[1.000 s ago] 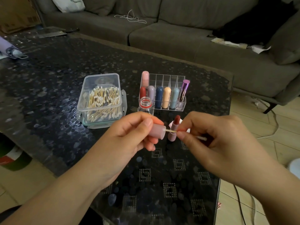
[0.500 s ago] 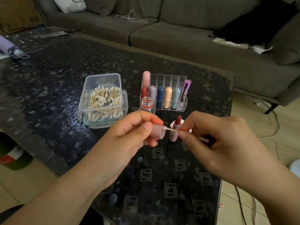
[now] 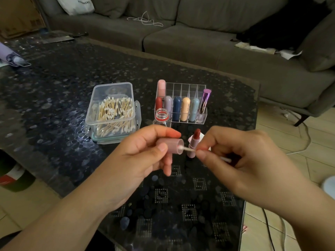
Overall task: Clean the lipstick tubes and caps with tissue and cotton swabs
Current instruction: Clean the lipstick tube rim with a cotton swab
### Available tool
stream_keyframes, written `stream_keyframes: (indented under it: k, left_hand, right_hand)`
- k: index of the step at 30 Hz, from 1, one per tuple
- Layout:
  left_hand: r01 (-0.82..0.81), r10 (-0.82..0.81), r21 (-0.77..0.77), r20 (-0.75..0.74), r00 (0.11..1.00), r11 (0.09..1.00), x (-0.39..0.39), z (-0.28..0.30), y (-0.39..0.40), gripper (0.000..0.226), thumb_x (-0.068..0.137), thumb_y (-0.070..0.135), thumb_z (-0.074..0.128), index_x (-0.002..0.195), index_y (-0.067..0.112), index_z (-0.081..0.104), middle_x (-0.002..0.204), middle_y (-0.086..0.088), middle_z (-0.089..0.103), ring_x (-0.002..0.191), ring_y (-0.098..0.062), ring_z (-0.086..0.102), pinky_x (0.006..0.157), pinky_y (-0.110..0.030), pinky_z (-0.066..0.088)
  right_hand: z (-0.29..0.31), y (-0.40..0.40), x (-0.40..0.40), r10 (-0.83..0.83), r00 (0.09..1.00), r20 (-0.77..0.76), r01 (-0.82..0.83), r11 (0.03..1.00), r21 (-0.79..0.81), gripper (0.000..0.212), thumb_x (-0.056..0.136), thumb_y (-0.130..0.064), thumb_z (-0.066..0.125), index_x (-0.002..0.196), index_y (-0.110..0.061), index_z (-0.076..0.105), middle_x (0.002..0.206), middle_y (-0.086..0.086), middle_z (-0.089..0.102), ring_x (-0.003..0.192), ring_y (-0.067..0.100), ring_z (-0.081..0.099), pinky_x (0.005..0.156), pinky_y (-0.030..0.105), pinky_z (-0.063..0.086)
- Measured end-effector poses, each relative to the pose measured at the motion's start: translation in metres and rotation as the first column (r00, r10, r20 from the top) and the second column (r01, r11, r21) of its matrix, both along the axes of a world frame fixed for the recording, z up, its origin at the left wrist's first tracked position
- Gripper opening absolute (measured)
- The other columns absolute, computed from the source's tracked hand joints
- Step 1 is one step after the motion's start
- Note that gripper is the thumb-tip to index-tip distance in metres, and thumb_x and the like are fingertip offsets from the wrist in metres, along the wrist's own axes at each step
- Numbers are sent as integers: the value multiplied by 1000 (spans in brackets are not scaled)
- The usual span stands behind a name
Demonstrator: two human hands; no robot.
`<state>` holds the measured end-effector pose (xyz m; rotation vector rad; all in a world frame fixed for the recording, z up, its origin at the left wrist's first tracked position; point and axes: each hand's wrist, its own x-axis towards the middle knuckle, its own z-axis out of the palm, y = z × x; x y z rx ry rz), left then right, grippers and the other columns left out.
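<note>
Fingers of my left hand [image 3: 137, 160] gripped a pink lipstick cap [image 3: 170, 146], its mouth facing right; my right hand [image 3: 241, 160] pinched a cotton swab [image 3: 189, 150] whose tip sat inside. An uncapped lipstick [image 3: 194, 143] stood just beyond.

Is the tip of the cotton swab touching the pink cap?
Touching. The head view shows the cotton swab, pinched by the right hand, with its white tip inside the open mouth of the pink cap, against the rim.
</note>
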<state>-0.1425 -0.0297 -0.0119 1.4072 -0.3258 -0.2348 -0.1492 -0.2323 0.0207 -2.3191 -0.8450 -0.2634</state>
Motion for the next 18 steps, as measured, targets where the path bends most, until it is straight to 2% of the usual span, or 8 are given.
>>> stream_keyframes:
  k: [3,6,11,14,18]
  left_hand:
    - [4,-4,-7,-14,1000,1000,1,0,1,27,81,12,49,96,16,72,83,-15,62,64,-16,55,59,-24,48]
    - [-18,17,-44,-37,999,999,0,0,0,26,79,10,50,92,10,71,79,-8,66,66,-15,55,59,-23,49]
    - [-69,68,-51,-29,997,996,0,0,-2,20,81,16,52,87,12,71,76,-4,68,72,-14,60,64,-23,52]
    - [-91,88,-70,-35,995,993,1,1,-1,20,80,15,54,87,16,72,80,-5,70,76,-16,63,67,-24,53]
    - [-104,102,-59,-40,994,993,1,0,0,22,79,15,55,93,11,72,80,-6,71,78,-16,65,68,-24,54]
  right_hand:
    - [0,0,2,-73,997,18,74,996,-41,6,83,-22,61,77,-21,62,47,-14,38,46,2,42,46,5,29]
    - [-4,2,1,-31,999,-21,29,996,-83,6,84,-27,59,78,-24,61,50,-14,46,49,3,47,47,7,32]
    - [-4,2,2,-68,996,-60,68,998,2,4,81,-25,62,79,-23,63,50,-16,48,49,1,49,49,4,31]
    - [-4,2,3,-71,995,-76,72,997,-1,5,81,-27,61,81,-23,65,52,-15,51,50,0,50,49,3,32]
    - [-3,2,1,-78,997,-18,78,997,2,4,82,-24,63,81,-23,67,55,-10,55,51,1,49,50,4,31]
